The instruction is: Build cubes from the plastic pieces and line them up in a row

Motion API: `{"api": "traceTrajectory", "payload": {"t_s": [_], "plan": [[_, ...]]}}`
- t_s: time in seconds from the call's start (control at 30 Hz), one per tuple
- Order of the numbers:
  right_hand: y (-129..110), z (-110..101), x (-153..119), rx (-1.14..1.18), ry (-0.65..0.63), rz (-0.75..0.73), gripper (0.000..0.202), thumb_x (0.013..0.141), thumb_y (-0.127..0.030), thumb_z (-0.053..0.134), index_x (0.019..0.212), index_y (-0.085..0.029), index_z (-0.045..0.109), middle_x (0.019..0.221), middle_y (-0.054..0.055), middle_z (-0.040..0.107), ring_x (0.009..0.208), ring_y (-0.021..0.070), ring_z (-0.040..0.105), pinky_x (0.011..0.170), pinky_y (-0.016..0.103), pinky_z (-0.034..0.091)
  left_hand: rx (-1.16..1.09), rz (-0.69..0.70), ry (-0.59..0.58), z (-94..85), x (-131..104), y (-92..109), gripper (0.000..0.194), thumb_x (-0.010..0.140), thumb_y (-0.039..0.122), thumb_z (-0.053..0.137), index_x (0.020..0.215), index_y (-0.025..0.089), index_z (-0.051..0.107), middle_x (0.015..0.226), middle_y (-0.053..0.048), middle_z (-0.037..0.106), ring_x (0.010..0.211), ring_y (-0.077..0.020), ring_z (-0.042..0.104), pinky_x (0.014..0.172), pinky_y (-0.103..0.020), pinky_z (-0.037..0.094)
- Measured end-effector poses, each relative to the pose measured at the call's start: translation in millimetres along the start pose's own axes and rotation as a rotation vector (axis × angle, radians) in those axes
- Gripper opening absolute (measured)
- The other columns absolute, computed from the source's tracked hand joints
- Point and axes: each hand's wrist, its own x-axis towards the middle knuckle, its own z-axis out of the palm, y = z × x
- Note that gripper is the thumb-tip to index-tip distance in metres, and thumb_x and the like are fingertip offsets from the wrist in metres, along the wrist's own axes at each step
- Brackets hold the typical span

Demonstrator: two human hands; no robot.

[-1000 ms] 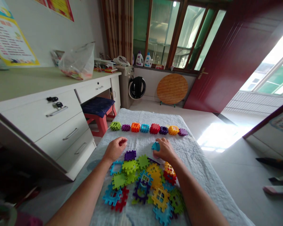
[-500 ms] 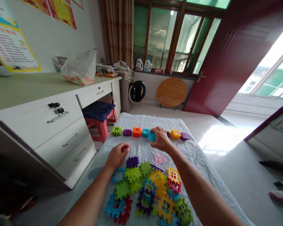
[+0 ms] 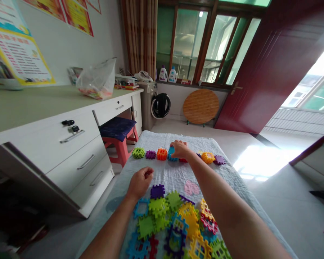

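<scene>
We hold a light blue piece (image 3: 171, 153) in our right hand (image 3: 179, 149), thumb and fingers closed narrowly about it, at the middle of the row of toy blocks; we cannot tell how much of that blue is the piece and how much is a block behind it. Our left hand (image 3: 140, 182) is loosely curled over the pale quilted cloth (image 3: 170, 174), nearer us, between the row and the pile; we cannot tell whether anything lies inside its fingers.

From our left, the row runs green block (image 3: 138, 153), purple block (image 3: 150, 155), orange block (image 3: 162, 154), then the blue; a red block (image 3: 183, 160) is partly under our right hand, and a yellow block (image 3: 207, 157) and a flatter purple piece (image 3: 219, 160) sit near the cloth's right edge. The soft, wrinkled cloth spreads past the row to its far edge, and a strip with a pink patch (image 3: 191, 187) separates row from pile. The pile is glossy plastic with toothed edges: a solid purple square (image 3: 157, 191), flat green plates (image 3: 146, 226) and yellow window frames (image 3: 199, 247) overlapping beneath our forearms.
</scene>
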Motion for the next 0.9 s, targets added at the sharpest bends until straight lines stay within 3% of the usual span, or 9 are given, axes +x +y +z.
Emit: {"api": "traceTrajectory", "payload": {"t_s": [0.2,0.4,0.6,0.7,0.83,0.9], "plan": [[0.0,5.1,0.1,-0.015,-0.047,-0.002,0.054,0.059,-0.034,0.065,0.112,-0.024,0.061,0.111,0.010,0.057,0.102,0.0318,0.047,0.084,0.043,0.033,0.016,-0.004,-0.013,0.8,1.0,-0.7,0.024,0.076,0.030,0.051,0.090,0.017,0.066,0.081,-0.004,0.070,0.073,-0.0175,0.063,0.069,-0.027,0.046],[-1.3,5.3,-2.0,-0.020,-0.067,0.003,0.065,0.058,-0.037,0.067,0.121,-0.025,0.055,0.117,0.012,0.055,0.106,0.0341,0.045,0.085,0.045,0.034,0.011,-0.003,-0.014,0.1,0.2,-0.5,0.025,0.077,0.031,0.051,0.091,0.017,0.065,0.082,-0.004,0.070,0.074,-0.0177,0.063,0.070,-0.027,0.047],[-1.6,8.5,-4.5,-0.009,-0.069,-0.009,0.055,0.060,-0.032,0.066,0.114,-0.022,0.059,0.109,0.011,0.060,0.104,0.0324,0.047,0.087,0.044,0.032,0.022,-0.001,-0.015,-0.6,0.2,0.1,0.026,0.076,0.031,0.051,0.092,0.017,0.066,0.084,-0.005,0.070,0.076,-0.0183,0.064,0.071,-0.027,0.047],[-1.5,7.5,-7.0,-0.008,-0.055,-0.007,0.060,0.061,-0.032,0.066,0.119,-0.023,0.056,0.113,0.010,0.059,0.106,0.0323,0.046,0.089,0.045,0.031,0.023,0.004,-0.014,-0.5,-0.1,0.1,0.025,0.076,0.031,0.051,0.092,0.017,0.066,0.083,-0.004,0.070,0.075,-0.0179,0.064,0.071,-0.027,0.047],[-1.0,-3.1,-19.5,0.038,0.044,-0.005,0.074,0.063,-0.039,0.067,0.132,-0.024,0.045,0.127,0.010,0.051,0.111,0.0322,0.041,0.092,0.047,0.029,0.022,0.004,-0.012,0.0,-1.0,1.1,0.024,0.076,0.031,0.050,0.089,0.018,0.065,0.078,-0.003,0.069,0.071,-0.0168,0.063,0.068,-0.026,0.047],[0.5,-11.4,-34.6,0.100,0.141,-0.003,0.072,0.065,-0.038,0.066,0.132,-0.024,0.045,0.129,0.009,0.050,0.112,0.0314,0.041,0.093,0.046,0.029,0.025,0.002,-0.007,0.5,-0.9,1.1,0.023,0.076,0.030,0.050,0.088,0.018,0.065,0.077,-0.002,0.069,0.070,-0.0165,0.063,0.067,-0.025,0.046]]}}
